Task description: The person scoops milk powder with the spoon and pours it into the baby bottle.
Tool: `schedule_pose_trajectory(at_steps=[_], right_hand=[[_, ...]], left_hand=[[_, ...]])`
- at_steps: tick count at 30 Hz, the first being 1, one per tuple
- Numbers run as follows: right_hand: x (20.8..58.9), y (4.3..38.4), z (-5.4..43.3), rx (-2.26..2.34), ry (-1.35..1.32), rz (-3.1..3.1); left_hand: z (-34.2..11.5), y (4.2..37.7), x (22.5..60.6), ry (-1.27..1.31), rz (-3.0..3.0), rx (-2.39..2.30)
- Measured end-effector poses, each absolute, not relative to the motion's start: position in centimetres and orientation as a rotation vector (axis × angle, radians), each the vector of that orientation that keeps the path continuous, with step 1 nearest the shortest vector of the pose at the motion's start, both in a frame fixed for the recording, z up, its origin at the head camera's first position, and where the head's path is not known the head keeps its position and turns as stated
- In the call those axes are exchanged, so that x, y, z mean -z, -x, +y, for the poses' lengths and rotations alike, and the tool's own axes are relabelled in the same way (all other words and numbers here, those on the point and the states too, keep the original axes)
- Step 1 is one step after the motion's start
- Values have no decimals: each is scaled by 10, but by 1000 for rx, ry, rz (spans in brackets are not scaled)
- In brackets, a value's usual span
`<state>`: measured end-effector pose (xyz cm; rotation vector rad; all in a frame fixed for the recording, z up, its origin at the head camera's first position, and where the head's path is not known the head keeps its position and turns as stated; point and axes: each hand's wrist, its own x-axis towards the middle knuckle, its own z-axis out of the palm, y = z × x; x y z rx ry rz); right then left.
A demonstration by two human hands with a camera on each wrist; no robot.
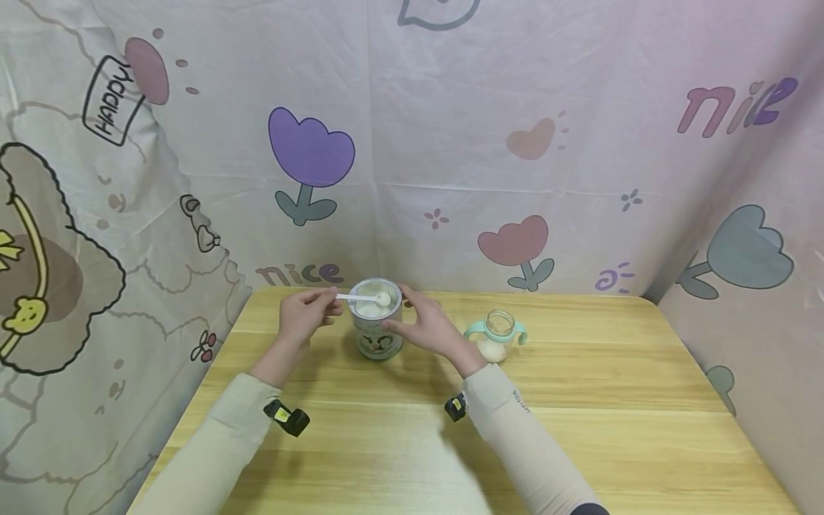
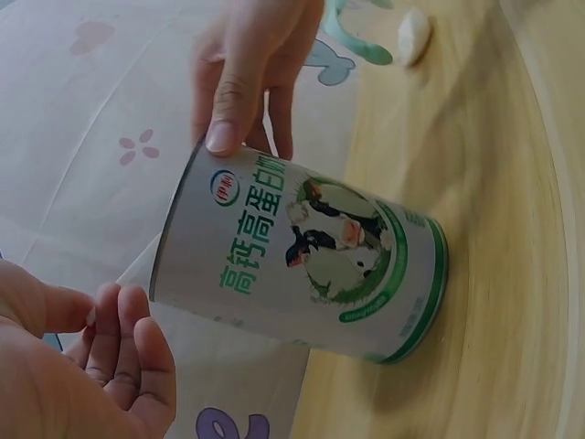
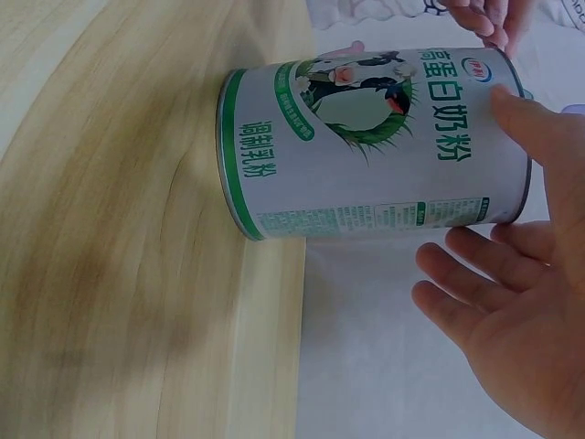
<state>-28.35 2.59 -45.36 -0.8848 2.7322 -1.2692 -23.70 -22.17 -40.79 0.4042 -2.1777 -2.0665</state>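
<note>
My left hand (image 1: 302, 316) pinches the thin handle of a white scoop (image 1: 383, 299). The scoop's bowl lies over the mouth of an open can of milk powder (image 1: 376, 340), with pale powder visible inside. That can stands upright on the table, white with a green bottom band, a cow picture and Chinese lettering. Around its upper right side my right hand (image 1: 428, 325) grips it, thumb on the front near the rim and fingers toward the back. In the left wrist view, the left hand's (image 2: 82, 357) fingertips hide most of the scoop handle.
Right of the can stands an open clear bottle (image 1: 499, 325) with mint-green handles. A white rounded thing (image 1: 492, 350) shows low at its front. The wooden table (image 1: 579, 372) meets a printed cloth backdrop (image 1: 418, 157) behind and at the sides.
</note>
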Motion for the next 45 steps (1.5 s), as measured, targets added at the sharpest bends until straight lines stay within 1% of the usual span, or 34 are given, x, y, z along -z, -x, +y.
schedule_pose_trajectory(at_steps=[14, 26, 45], right_hand=[[448, 282, 37, 1264, 852, 2739], [440, 282, 55, 1272, 807, 2792], [432, 279, 90, 1253, 655, 2867]], left_hand=[[-216, 243, 403, -484, -2079, 2257], [-207, 248, 394, -452, -2053, 2319], [-184, 258, 386, -392, -2145, 2280]])
